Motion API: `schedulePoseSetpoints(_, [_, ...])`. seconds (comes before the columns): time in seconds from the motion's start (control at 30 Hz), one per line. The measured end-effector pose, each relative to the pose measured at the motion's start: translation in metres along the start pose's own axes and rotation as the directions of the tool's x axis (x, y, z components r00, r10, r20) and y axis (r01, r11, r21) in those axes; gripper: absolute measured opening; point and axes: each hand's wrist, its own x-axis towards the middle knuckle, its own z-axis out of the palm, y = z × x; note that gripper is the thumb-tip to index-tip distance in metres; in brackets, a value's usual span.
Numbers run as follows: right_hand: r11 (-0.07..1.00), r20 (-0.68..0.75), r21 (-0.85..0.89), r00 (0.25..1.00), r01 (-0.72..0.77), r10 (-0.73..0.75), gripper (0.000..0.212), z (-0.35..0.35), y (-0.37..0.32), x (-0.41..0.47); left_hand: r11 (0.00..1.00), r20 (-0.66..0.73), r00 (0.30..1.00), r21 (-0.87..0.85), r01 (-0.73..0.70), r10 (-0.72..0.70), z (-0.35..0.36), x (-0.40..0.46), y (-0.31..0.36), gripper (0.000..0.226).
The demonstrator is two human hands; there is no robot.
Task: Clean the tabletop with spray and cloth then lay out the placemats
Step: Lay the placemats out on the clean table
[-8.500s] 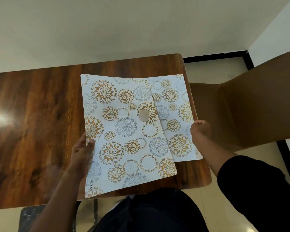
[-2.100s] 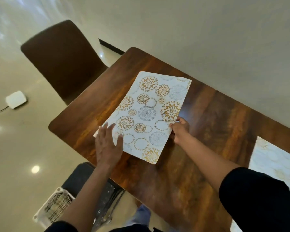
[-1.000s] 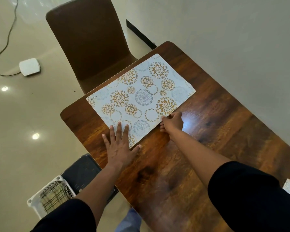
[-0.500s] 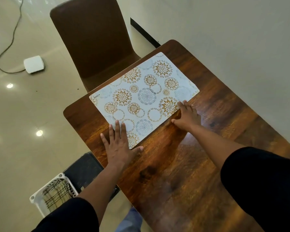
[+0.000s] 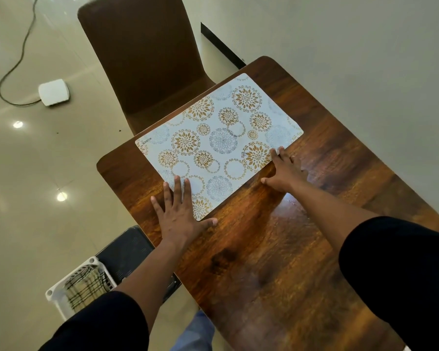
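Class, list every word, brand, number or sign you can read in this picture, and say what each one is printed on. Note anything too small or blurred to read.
"KUBER": printed in small dark capitals near the corner of the patterned placemat closest to the brown chair.

No other text shows: the table, the white box on the floor and the white basket bear no readable print.

One placemat (image 5: 221,143), one chair (image 5: 147,59) (two hands).
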Motion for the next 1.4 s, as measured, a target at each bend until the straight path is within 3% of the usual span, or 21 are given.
schedulePoseSetpoints(0.57, [1.000,0.052,-0.013,0.999,-0.002,0.002,0.108,-0.005,-0.002,0.008,0.999,0.108,0.993,0.005,0.048,-0.048,-0.014,0.006,0.007,0.152])
schedulePoseSetpoints(1.4, [0.998,0.073,-0.062,0.997,0.017,-0.012,0.111,-0.007,-0.001,0.010,0.999,0.083,0.995,-0.001,0.046,-0.046,-0.012,0.004,0.009,0.152])
